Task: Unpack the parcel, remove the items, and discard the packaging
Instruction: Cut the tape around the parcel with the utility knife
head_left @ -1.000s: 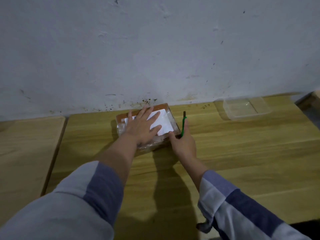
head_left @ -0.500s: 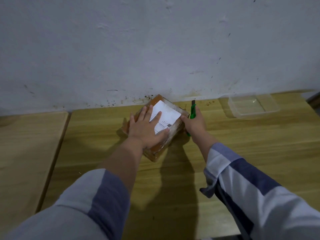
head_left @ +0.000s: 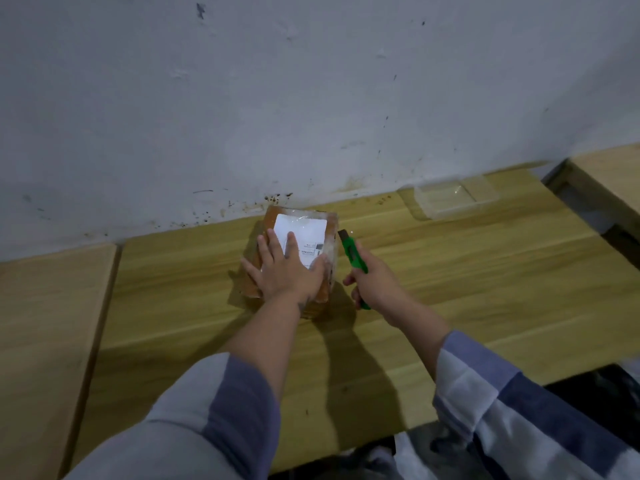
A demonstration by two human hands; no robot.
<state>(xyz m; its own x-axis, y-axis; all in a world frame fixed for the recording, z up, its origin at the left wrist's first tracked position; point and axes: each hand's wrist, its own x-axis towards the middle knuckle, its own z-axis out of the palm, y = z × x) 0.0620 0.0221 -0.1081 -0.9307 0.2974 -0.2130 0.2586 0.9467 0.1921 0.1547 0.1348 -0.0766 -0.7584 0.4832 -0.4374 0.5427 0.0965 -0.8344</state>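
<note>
A brown cardboard parcel wrapped in clear tape, with a white label on top, lies on the wooden table near the wall. My left hand presses flat on its top, fingers spread, thumb at its right edge. My right hand grips a green utility knife just to the right of the parcel, the blade end pointing away towards the wall. The knife's tip is beside the parcel's right side; contact cannot be told.
A clear plastic container sits at the back right against the white wall. A second wooden table adjoins on the left, another surface on the right. Something dark lies below the table's front right edge.
The parcel has been turned so its long side now runs away from me. My right hand with the knife has shifted back along the parcel's right side.
</note>
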